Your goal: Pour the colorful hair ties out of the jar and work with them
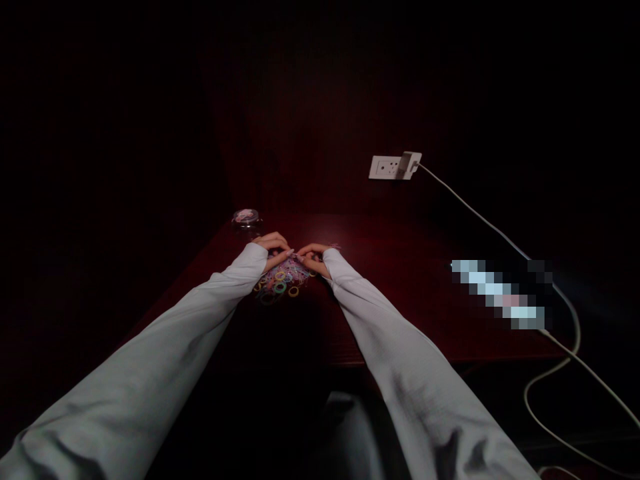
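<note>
A heap of several small coloured elastic rings point(281, 281) lies on a dark red wooden table point(400, 280). My left hand point(274, 248) and my right hand point(313, 257) meet just above the far side of the heap, fingers curled and pinched together. Both seem to pinch at rings or a thin piece between them; the room is too dark to name it. Both arms wear pale long sleeves.
A small clear jar point(247, 220) with a pale top stands behind my left hand. A white wall socket point(386, 167) holds a plug point(409, 164), whose white cable point(500, 233) runs right and down off the table. A blurred-out object point(500, 293) lies at the right.
</note>
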### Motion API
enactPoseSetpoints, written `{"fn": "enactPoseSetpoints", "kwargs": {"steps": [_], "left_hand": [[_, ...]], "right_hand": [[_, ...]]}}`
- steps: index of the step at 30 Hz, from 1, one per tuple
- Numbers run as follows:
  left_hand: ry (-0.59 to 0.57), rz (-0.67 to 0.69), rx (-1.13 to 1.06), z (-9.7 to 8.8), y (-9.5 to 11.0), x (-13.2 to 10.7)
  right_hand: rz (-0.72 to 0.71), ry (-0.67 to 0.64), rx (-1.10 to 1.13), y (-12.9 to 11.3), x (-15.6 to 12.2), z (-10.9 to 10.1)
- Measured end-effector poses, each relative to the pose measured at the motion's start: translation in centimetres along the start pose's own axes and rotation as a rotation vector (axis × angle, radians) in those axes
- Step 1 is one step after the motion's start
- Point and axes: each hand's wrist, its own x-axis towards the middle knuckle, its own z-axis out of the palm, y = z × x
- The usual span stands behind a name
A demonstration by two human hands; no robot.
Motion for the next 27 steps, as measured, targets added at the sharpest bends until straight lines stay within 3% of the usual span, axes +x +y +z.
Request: {"fn": "enactPoseSetpoints", "kwargs": {"steps": [8, 17, 27], "left_hand": [[-0.011, 0.008, 0.021, 0.1, -0.1, 0.0], [-0.041, 0.008, 0.015, 0.1, -1.6, 0.2], [-0.010, 0.014, 0.013, 0.4, -2.0, 0.1]], "right_hand": [[-0.026, -0.021, 0.004, -0.4, -0.6, 0.0], [-0.023, 0.017, -0.010, 0.3, 0.0, -0.1], [0.010, -0.034, -0.003, 0.7, 0.3, 0.3]]}}
